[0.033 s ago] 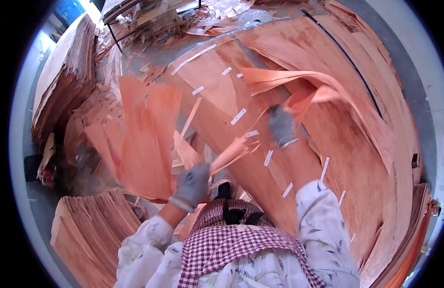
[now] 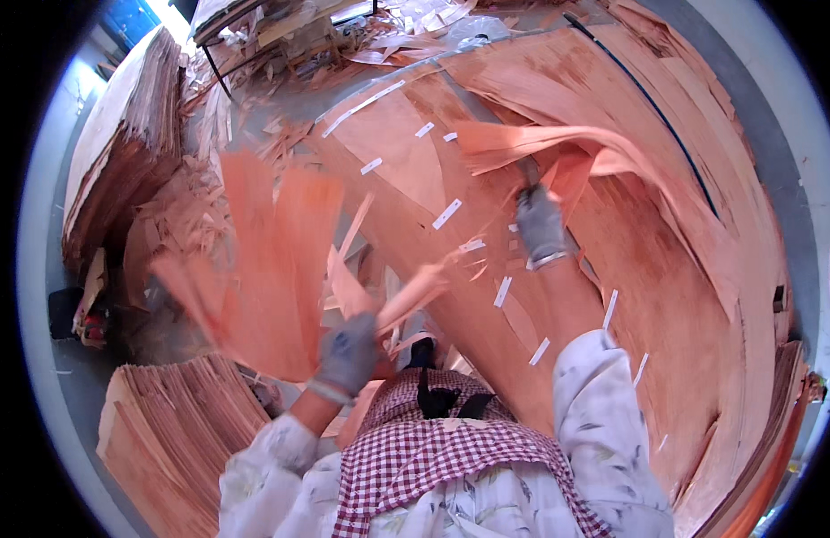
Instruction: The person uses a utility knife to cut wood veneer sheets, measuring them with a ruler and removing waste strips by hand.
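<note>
My left hand, in a grey glove, is closed round a bunch of thin orange wood veneer. Broad pieces fan up and left from it; a narrower veneer strip sticks out to the right. My gloved right hand is closed over the large veneer stack, beside a folded veneer sheet. A narrow grey shape shows beyond its fingertips; whether it is a tool or a gap between sheets, I cannot tell. White tape strips lie across joins in the veneer.
A tall veneer pile stands at the far left, a shorter veneer pile at the near left. Veneer scraps litter the floor between them. A dark thin rod lies along the stack. Behind stands a table.
My right hand has moved slightly right and away from me. My left hand has shifted slightly left and nearer, and the veneer strip at its right has drawn back with it.
</note>
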### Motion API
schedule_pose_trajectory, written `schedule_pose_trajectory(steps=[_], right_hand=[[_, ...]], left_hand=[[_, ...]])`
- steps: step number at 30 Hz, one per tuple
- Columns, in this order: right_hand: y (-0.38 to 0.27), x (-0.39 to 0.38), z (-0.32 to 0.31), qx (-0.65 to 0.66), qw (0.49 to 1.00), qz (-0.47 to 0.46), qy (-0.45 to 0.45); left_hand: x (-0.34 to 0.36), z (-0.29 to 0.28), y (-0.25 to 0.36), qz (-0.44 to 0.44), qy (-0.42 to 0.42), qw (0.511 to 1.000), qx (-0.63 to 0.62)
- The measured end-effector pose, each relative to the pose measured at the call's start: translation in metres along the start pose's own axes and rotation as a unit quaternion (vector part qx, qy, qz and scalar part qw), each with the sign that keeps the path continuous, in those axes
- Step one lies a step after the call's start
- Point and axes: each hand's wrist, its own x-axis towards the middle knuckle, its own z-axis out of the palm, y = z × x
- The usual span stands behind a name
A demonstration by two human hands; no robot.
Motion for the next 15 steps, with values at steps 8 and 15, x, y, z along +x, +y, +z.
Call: schedule_pose_trajectory(steps=[8, 15], right_hand=[[0.001, -0.084, -0.009, 0.257, 0.885, -0.264, -0.285], [0.060, -0.123, -0.075, 0.342, 0.876, 0.011, -0.338]], left_hand=[[-0.269, 0.045, -0.282, -0.485, -0.077, 0.855, 0.167], [-0.307, 0.055, -0.274, -0.544, -0.206, 0.813, 0.025]])
